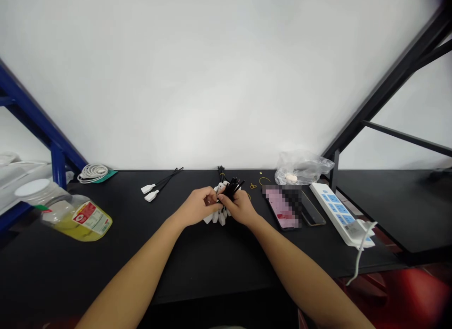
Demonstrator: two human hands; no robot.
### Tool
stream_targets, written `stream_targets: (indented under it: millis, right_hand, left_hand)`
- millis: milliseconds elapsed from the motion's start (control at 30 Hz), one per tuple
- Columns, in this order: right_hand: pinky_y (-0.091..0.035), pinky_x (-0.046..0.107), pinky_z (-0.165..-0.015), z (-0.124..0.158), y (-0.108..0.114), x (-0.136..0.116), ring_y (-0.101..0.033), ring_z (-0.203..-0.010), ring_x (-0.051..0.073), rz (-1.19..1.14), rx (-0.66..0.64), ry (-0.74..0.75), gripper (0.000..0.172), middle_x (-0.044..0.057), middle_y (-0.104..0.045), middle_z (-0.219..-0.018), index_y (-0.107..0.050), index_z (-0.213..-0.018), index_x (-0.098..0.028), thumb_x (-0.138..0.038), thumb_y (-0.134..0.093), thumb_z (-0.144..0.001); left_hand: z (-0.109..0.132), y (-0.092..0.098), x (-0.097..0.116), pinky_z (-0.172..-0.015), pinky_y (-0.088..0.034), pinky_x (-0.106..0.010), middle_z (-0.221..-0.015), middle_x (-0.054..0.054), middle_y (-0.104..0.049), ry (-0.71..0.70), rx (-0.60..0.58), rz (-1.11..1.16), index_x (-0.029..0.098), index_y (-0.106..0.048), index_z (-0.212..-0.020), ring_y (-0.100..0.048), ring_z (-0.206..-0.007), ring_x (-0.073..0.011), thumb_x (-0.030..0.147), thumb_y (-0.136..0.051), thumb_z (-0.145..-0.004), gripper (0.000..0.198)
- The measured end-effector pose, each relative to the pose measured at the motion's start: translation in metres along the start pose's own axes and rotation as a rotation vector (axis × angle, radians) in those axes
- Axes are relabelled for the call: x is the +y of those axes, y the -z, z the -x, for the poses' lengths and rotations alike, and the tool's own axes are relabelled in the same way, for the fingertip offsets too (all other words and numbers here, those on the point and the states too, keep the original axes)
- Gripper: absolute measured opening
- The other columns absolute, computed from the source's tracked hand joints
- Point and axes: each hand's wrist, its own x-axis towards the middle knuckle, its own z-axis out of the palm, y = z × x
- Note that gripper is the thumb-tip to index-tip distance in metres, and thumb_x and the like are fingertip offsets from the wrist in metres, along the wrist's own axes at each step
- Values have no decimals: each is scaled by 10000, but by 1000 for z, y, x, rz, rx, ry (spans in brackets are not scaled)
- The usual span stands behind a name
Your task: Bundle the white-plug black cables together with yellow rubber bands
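Across the frame: a black workbench [197, 267] ran under both forearms, with a blue power strip [335, 211] at right.
Bench center: the left hand [196, 207] and right hand [236, 207] curled closed, gripping a bundle of black cables [221, 217] with white plugs.

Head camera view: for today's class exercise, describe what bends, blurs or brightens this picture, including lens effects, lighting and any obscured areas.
In the head view, wide-angle distortion makes the blue metal frame and black metal frame slant sharply inward; the white wall is bright and shows no hard shadows; a pixel mosaic blurs part of the smartphone; the plastic bag shows soft highlights.
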Motion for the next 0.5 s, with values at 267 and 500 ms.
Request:
stream_targets:
  millis: [267, 500]
  right_hand:
    - [-478, 253, -720, 1, -1, 5, -656, -754, 164, 71, 63, -12, 232, 15, -696, -800, -698, -915, -186, -358, -545, -949]
    - [-479, 257, -744, 0, 0, 4, -635, -753, 159, 76, 48, -14, 255, 22, -693, -817, -700, -930, -177, -366, -530, -954]
  left_hand:
    - [-5, 71, -49, -863, -515, -389, -1231, -142, -629, 438, 333, -735, 200, -658, -1122, -644, -1082, -306, 435, -508, -922, 343]
    - [-6, 77, -64, -906, -511, -467, -1262, -152, -646, 671, 230, -784, 215, -624, -1216, -633, -1135, -352, 413, -475, -920, 387]
